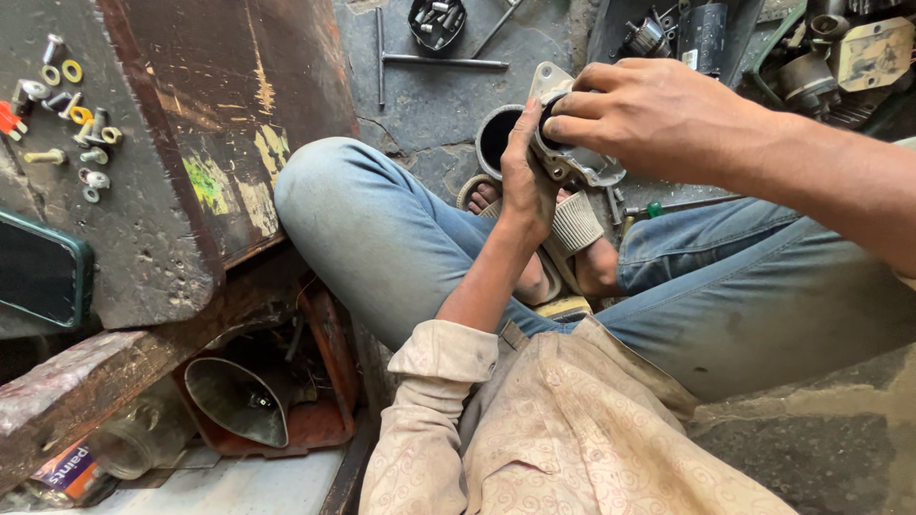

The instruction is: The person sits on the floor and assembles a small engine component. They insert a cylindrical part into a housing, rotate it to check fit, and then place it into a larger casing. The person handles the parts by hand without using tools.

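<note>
Left hand: wrapped around the side of a grey metal housing, holding it above the crossed legs.
Right hand: fingertips pinched on the housing's round opening.
Nearby: dark cylinder just behind; bolts and washers on the counter, well apart.
Risk: judged, the housing could slip onto the sandalled feet, as the grip looks greasy.

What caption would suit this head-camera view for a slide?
Seated on the floor, both hands, left hand and right hand, grip a grey metal housing above a dark cylinder.
</note>
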